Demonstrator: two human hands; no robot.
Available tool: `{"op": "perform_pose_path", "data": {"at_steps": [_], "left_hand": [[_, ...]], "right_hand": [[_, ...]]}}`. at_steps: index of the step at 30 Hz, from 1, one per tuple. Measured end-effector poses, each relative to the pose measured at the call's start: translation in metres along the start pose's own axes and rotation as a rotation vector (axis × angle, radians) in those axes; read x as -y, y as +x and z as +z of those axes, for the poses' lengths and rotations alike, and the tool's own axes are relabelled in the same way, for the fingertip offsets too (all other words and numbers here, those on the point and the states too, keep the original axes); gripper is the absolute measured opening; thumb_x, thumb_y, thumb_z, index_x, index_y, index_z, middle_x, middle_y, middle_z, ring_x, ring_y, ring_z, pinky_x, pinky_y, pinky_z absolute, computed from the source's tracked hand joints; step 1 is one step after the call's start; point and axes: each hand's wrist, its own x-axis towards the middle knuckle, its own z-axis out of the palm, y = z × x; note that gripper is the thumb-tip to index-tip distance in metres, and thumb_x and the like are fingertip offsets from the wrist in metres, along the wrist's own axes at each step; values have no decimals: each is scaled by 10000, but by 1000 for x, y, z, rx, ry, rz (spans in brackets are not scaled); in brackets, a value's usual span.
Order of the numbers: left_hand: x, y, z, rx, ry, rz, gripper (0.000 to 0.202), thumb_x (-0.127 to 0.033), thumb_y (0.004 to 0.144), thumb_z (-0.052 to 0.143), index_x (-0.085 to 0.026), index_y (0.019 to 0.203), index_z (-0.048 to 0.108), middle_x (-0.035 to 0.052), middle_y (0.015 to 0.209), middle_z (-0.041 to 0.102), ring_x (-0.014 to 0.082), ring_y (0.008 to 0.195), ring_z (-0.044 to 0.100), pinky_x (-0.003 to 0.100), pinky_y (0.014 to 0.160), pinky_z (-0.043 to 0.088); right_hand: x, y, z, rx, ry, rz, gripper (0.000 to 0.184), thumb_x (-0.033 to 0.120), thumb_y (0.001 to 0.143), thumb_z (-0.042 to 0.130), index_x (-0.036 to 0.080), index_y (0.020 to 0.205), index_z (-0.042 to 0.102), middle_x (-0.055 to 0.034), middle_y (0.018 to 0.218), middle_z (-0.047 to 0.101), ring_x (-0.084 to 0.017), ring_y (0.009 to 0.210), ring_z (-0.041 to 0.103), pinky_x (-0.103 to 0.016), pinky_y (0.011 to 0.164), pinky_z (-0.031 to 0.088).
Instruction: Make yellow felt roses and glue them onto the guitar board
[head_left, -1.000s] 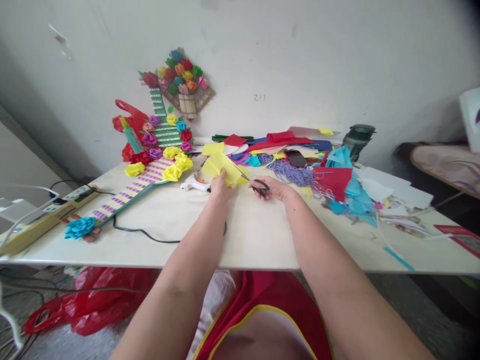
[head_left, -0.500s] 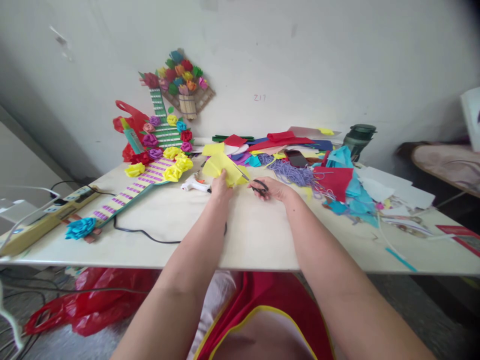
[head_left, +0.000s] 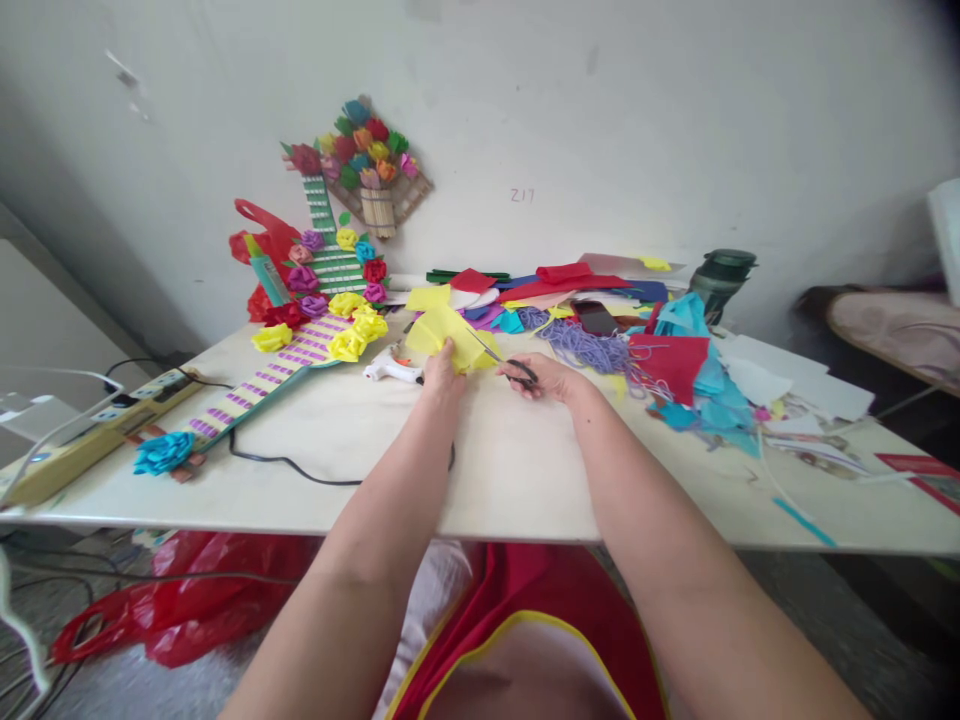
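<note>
My left hand (head_left: 445, 372) pinches a sheet of yellow paper (head_left: 439, 332) by its near edge, thumb on top. The paper fans out above the fingers, slightly curved. My right hand (head_left: 544, 377) grips black-handled scissors (head_left: 523, 373), whose metal blades point up and left against the right part of the yellow paper. Whether the blades are parted is hard to make out. Just left of my left hand lies a white glue gun (head_left: 393, 365) with an orange part. Behind the paper is a flat yellow piece (head_left: 428, 297).
On the left stand a guitar shape with paper flowers (head_left: 281, 365) and a power strip (head_left: 97, 435). Coloured sheets (head_left: 562, 287), purple shredded strands (head_left: 589, 345) and a phone (head_left: 595, 317) lie at the back. Blue scraps (head_left: 716, 390) and a dark green bottle (head_left: 720, 280) are at right.
The scissor blades have shifted slightly against the yellow paper, and the handles sit at a slightly different angle. My left hand keeps its hold. The whole view has moved a little.
</note>
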Motion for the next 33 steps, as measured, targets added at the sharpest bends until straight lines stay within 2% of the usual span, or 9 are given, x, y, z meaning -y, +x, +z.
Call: {"op": "perform_pose_path", "data": {"at_steps": [5,11,16,20,24,33], "left_hand": [[1,3,-1,15,-28,7,280,-89,918,582,-214,1161,647,62,1151,743,192,1088,712,324,925,590],[2,7,-2,25,-52,5,243,-90,930,563,-212,1125,643,56,1169,734,192,1115,700,330,926,591],[0,4,-1,11,-38,-6,243,-92,918,586,-215,1118,649,56,1163,735,193,1096,708,318,911,596],[0,1,-1,25,-35,-19,216,-89,927,563,-195,1094,652,69,1175,728,198,1072,716,349,912,601],[2,0,-1,28,-3,-38,220,-98,908,600,-201,1094,658,70,1148,733,195,1039,726,325,901,599],[4,-2,-2,47,-16,-51,186,-91,907,593,-188,1056,647,74,1179,727,214,1118,695,321,914,589]], "right_hand": [[-2,3,0,-15,-6,4,144,290,881,625,165,821,587,64,478,505,-47,350,394,-170,341,230],[-12,13,-3,-17,-37,-46,151,236,883,625,164,762,572,70,453,480,-43,344,378,-169,343,251],[-11,12,-4,1,-55,-49,171,307,885,635,166,806,580,59,497,540,-49,355,432,-172,316,228],[-6,7,-3,20,-32,-45,218,359,869,662,154,851,592,53,515,560,-51,369,453,-166,314,262],[-8,8,-3,15,-24,-60,269,407,851,686,153,851,596,47,520,575,-53,376,469,-165,317,274],[-8,7,-1,-6,2,-42,221,359,850,675,160,824,584,64,500,545,-50,366,460,-162,330,250]]}}
